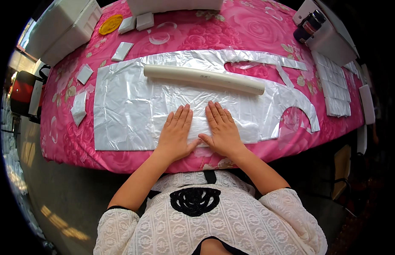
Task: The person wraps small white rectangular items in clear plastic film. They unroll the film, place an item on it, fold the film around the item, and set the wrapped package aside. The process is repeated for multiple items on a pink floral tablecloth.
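A thin white plastic apron lies spread across the table, its cut-out neck and strap end toward the right. Both my hands rest flat on its near middle part. My left hand has its fingers stretched out and pointing away from me. Beside it, my right hand lies palm down, fingers extended, the two thumbs almost meeting. Beyond my fingertips a long off-white tube lies on the plastic, slanting slightly down to the right. Neither hand touches the tube.
A pink floral cloth covers the table. Small folded white packets lie at the left; a stack of folded plastic lies at the right. White boxes, a yellow round object and a dark bottle stand around the far side.
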`<state>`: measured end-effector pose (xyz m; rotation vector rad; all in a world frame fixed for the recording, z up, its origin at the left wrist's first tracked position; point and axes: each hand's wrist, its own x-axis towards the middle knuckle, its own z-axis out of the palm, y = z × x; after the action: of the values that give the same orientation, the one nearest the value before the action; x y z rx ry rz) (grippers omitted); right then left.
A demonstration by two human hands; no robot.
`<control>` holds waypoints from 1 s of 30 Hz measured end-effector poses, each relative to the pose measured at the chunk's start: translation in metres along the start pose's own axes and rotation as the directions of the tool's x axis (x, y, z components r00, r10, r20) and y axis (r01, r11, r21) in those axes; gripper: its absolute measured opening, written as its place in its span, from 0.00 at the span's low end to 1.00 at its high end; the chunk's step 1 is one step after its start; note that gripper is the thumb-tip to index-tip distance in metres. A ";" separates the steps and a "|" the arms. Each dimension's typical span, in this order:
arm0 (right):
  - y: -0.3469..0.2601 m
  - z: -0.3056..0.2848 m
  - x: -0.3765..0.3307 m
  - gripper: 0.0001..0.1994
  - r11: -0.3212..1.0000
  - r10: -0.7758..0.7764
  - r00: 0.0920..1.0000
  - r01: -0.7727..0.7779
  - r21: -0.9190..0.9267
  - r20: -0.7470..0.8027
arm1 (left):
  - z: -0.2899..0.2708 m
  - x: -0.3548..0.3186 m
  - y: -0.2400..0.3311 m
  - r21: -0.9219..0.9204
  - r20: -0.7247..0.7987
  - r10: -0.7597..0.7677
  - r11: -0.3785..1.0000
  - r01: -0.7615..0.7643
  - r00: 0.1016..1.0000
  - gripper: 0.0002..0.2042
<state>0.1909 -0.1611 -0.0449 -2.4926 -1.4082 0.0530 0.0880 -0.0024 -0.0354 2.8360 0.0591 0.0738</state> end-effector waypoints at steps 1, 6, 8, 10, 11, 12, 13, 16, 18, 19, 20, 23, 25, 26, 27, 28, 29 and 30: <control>0.004 -0.002 -0.004 0.40 1.000 0.013 1.000 -0.013 -0.014 -0.002 | -0.001 -0.004 -0.002 -0.002 -0.004 -0.019 1.000 0.019 1.000 0.39; 0.026 -0.013 -0.018 0.38 0.994 0.100 0.995 -0.100 -0.041 -0.006 | -0.011 -0.022 -0.021 0.014 0.011 -0.150 0.989 0.150 0.989 0.40; 0.033 -0.016 -0.022 0.37 0.989 0.141 0.990 -0.142 -0.045 -0.018 | -0.011 -0.029 -0.029 0.049 0.000 -0.188 0.981 0.188 0.982 0.40; 0.042 -0.015 -0.027 0.37 0.980 0.183 0.983 -0.185 -0.076 -0.028 | -0.013 -0.035 -0.035 0.070 0.005 -0.229 0.971 0.228 0.973 0.40; 0.046 -0.016 -0.029 0.37 0.974 0.204 0.978 -0.206 -0.094 -0.033 | -0.014 -0.036 -0.036 0.071 0.016 -0.251 0.966 0.249 0.968 0.40; 0.048 -0.017 -0.031 0.36 0.970 0.220 0.974 -0.224 -0.097 -0.049 | -0.015 -0.038 -0.037 0.072 0.027 -0.272 0.960 0.269 0.962 0.40; 0.049 -0.020 -0.034 0.35 0.970 0.216 0.972 -0.224 -0.098 -0.089 | -0.016 -0.039 -0.038 0.071 0.022 -0.273 0.960 0.271 0.962 0.40; 0.052 -0.035 -0.038 0.29 0.974 0.215 0.964 -0.224 -0.042 -0.158 | -0.015 -0.045 -0.040 0.071 -0.007 -0.267 0.961 0.267 0.964 0.39; 0.055 -0.050 -0.039 0.24 0.969 0.245 0.961 -0.238 0.071 -0.129 | -0.014 -0.049 -0.040 0.068 -0.035 -0.234 0.969 0.236 0.972 0.38; 0.057 -0.052 -0.037 0.21 0.965 0.249 0.960 -0.234 0.122 -0.128 | -0.014 -0.051 -0.038 0.070 -0.037 -0.236 0.969 0.238 0.971 0.38; 0.060 -0.055 -0.034 0.18 0.957 0.255 0.959 -0.232 0.172 -0.126 | -0.014 -0.053 -0.037 0.070 -0.039 -0.236 0.969 0.238 0.971 0.38; 0.067 -0.061 -0.027 0.11 0.954 0.214 0.977 -0.209 0.217 -0.004 | -0.021 -0.056 -0.029 0.102 -0.073 -0.197 0.974 0.204 0.978 0.34; 0.071 -0.065 -0.017 0.08 0.974 0.085 0.994 -0.098 0.205 0.074 | -0.030 -0.060 -0.026 0.071 -0.086 -0.154 0.985 0.160 0.984 0.29; 0.072 -0.069 -0.012 0.07 0.981 -0.013 0.996 -0.005 0.194 0.091 | -0.034 -0.062 -0.024 0.022 -0.082 -0.122 0.992 0.124 0.989 0.26; 0.073 -0.073 -0.005 0.06 0.979 -0.110 0.988 0.089 0.185 0.108 | -0.039 -0.065 -0.023 -0.027 -0.079 -0.089 0.996 0.087 0.993 0.24; 0.072 -0.075 0.004 0.05 0.979 -0.163 0.978 0.144 0.145 0.131 | -0.046 -0.067 -0.022 -0.080 -0.107 -0.054 0.996 0.046 0.993 0.22; 0.069 -0.077 0.017 0.04 0.973 -0.218 0.964 0.203 0.108 0.155 | -0.055 -0.069 -0.019 -0.128 -0.135 -0.023 0.992 0.005 0.991 0.20; 0.064 -0.078 0.030 0.03 0.964 -0.267 0.947 0.258 0.071 0.180 | -0.059 -0.070 -0.019 -0.176 -0.164 0.010 0.984 -0.039 0.986 0.18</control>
<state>0.2733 -0.1844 0.0164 -2.2896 -1.7826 0.2715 0.0137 0.0300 0.0120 2.6458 0.0496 0.3002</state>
